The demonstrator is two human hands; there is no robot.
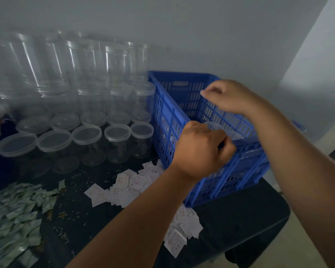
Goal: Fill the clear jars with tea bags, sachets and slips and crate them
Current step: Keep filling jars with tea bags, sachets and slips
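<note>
View from the head camera, near to far. Near left: a loose heap of green sachets (12, 219) on the dark table (240, 219), with scattered grains just beside it. Near centre: a drift of white slips (128, 186) that runs under the near corner of the blue crate (170, 117). The crate stands on the right part of the table, and its slotted walls are partly see-through.

Centre: the left hand (199, 149), back toward the camera, is at the crate's near rim. Its fingers are clenched tight, touching or just beside the rim. Whether they grasp the rim, a jar or nothing cannot be told. Just behind this hand, inside the crate, lies the round lid of a clear jar (219, 126). The jar's body is hidden by the hand and the crate wall.

Farther right: the right hand (230, 97) hangs over the crate's far side, wrist bent, fingers curled with thumb and forefinger drawn together. Whether anything is pinched between them cannot be told.

Far left: rows of empty lidded jars (89, 136) stand on the table just beside the crate's left wall. More are stacked in tiers behind them against the pale wall (201, 35), where the picture is blurred.
</note>
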